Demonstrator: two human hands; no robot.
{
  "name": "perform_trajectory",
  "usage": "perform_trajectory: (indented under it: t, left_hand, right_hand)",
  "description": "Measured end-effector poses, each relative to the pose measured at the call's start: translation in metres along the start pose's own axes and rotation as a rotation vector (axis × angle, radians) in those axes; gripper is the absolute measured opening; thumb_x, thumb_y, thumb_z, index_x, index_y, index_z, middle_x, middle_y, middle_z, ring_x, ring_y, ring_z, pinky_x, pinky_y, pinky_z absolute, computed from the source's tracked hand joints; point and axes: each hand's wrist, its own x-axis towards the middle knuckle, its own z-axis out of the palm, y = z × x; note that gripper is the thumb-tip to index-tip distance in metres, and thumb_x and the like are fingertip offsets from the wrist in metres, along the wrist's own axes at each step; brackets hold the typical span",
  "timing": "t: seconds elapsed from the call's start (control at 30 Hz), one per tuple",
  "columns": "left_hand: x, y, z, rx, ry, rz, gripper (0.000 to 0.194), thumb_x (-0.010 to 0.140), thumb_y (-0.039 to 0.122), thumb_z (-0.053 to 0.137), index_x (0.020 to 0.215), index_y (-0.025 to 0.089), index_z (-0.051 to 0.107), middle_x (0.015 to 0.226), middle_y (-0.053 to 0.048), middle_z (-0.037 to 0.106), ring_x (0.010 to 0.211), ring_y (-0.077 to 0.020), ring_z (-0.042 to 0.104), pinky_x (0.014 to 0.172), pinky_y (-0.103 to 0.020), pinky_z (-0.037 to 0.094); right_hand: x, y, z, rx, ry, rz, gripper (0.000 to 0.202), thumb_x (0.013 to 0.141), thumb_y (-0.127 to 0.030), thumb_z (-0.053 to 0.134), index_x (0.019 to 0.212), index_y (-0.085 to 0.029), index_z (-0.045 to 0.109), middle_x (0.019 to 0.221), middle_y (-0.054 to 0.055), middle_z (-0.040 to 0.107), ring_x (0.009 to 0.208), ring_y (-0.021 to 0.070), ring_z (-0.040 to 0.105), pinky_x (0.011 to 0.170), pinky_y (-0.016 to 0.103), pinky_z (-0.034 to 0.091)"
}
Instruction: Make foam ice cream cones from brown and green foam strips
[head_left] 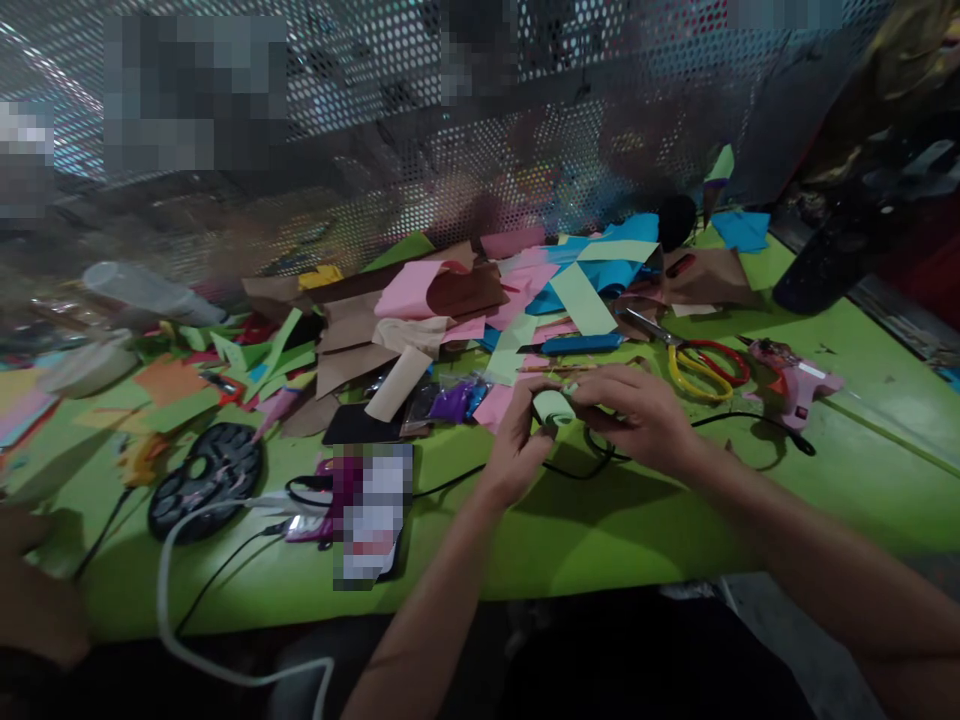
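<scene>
A pale green rolled paper strip [553,406] is pinched in my left hand [519,445], just above the front part of the green table. My right hand [637,415] is close beside it, fingers bent together around a small pale green bit at the roll's right side. Whether that bit joins the roll is hard to make out. Beyond my hands lie a pencil [559,368] and a blue cutter knife [581,344]. Scissors [701,368] with yellow and red handles rest to the right of my right hand.
A pink glue gun [799,385] lies at the right, its black cable passing under my hands. Coloured paper scraps [450,290] pile up along the perforated metal panel [480,150]. At left are a black palette-like tray [206,480], a phone [375,515] and another person's hand [37,590].
</scene>
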Motion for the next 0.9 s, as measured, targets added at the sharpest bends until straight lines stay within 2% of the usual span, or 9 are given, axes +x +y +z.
perform_trajectory:
  t: [0.17,0.3,0.37,0.43,0.5,0.57,0.63,0.7,0.9]
  left_hand:
    - [0.005,-0.006,-0.005,-0.054,0.036,-0.099,0.045,0.074,0.019,0.063,0.117,0.023,0.052,0.112,-0.004,0.056,0.101,-0.0195,0.053,0.087,-0.028,0.044]
    - [0.013,-0.013,-0.015,-0.116,0.169,-0.179,0.046,0.070,0.018,0.065,0.113,0.023,0.049,0.100,-0.002,0.056,0.090,-0.0162,0.053,0.083,-0.028,0.045]
    - [0.016,-0.014,-0.018,-0.144,0.246,-0.200,0.042,0.071,0.017,0.063,0.109,0.023,0.049,0.095,-0.001,0.056,0.089,-0.0158,0.054,0.084,-0.029,0.046]
    - [0.019,-0.014,-0.020,-0.171,0.296,-0.199,0.037,0.071,0.017,0.063,0.105,0.023,0.049,0.093,0.000,0.058,0.089,-0.0156,0.056,0.085,-0.030,0.047]
    - [0.021,-0.014,-0.020,-0.180,0.295,-0.179,0.032,0.073,0.018,0.064,0.101,0.023,0.051,0.091,0.000,0.059,0.089,-0.0151,0.056,0.086,-0.029,0.047]
    - [0.021,-0.016,-0.020,-0.169,0.255,-0.162,0.025,0.076,0.021,0.066,0.098,0.022,0.053,0.092,0.000,0.060,0.089,-0.0146,0.056,0.086,-0.029,0.047]
    - [0.022,-0.020,-0.019,-0.165,0.220,-0.159,0.022,0.079,0.027,0.068,0.097,0.022,0.055,0.093,-0.001,0.060,0.089,-0.0143,0.056,0.086,-0.029,0.047]
    - [0.022,-0.025,-0.017,-0.166,0.233,-0.155,0.029,0.078,0.031,0.071,0.100,0.023,0.055,0.094,-0.001,0.061,0.088,-0.0145,0.057,0.084,-0.029,0.048]
    - [0.025,-0.027,-0.012,-0.083,0.228,-0.093,0.033,0.072,0.033,0.076,0.095,0.023,0.055,0.092,0.001,0.062,0.087,-0.0151,0.059,0.083,-0.029,0.049]
  right_hand:
    - [0.001,0.002,-0.005,-0.014,-0.003,0.062,0.012,0.093,-0.013,0.061,0.093,-0.024,0.066,0.095,0.005,0.077,0.089,0.0187,0.073,0.077,0.028,0.055]
    - [0.002,0.009,-0.013,-0.060,-0.025,0.129,0.014,0.089,-0.010,0.061,0.091,-0.023,0.067,0.094,0.004,0.076,0.089,0.0195,0.072,0.077,0.028,0.054]
    - [0.002,0.013,-0.015,-0.100,-0.129,0.141,0.016,0.086,-0.008,0.061,0.090,-0.021,0.068,0.092,0.005,0.076,0.088,0.0210,0.072,0.076,0.029,0.053]
    - [0.002,0.017,-0.015,-0.117,-0.317,0.135,0.020,0.084,-0.005,0.059,0.089,-0.021,0.070,0.089,0.005,0.076,0.085,0.0220,0.072,0.075,0.031,0.053]
    - [0.003,0.018,-0.015,-0.122,-0.493,0.135,0.029,0.082,-0.001,0.056,0.095,-0.021,0.072,0.095,0.005,0.077,0.091,0.0236,0.073,0.078,0.032,0.053]
    - [0.003,0.018,-0.019,-0.129,-0.554,0.173,0.040,0.082,0.001,0.054,0.108,-0.021,0.073,0.111,0.007,0.077,0.105,0.0256,0.072,0.085,0.034,0.054]
    - [-0.001,0.018,-0.028,-0.147,-0.469,0.263,0.043,0.086,-0.003,0.055,0.122,-0.022,0.070,0.125,0.009,0.073,0.115,0.0266,0.069,0.092,0.036,0.053]
    - [-0.011,0.019,-0.045,-0.183,-0.313,0.371,0.038,0.091,-0.011,0.058,0.126,-0.023,0.068,0.127,0.008,0.072,0.114,0.0257,0.069,0.094,0.037,0.053]
    - [-0.081,0.015,-0.126,-0.441,0.225,0.720,0.022,0.089,-0.031,0.064,0.107,-0.021,0.072,0.106,0.008,0.075,0.084,0.0212,0.071,0.079,0.035,0.056]
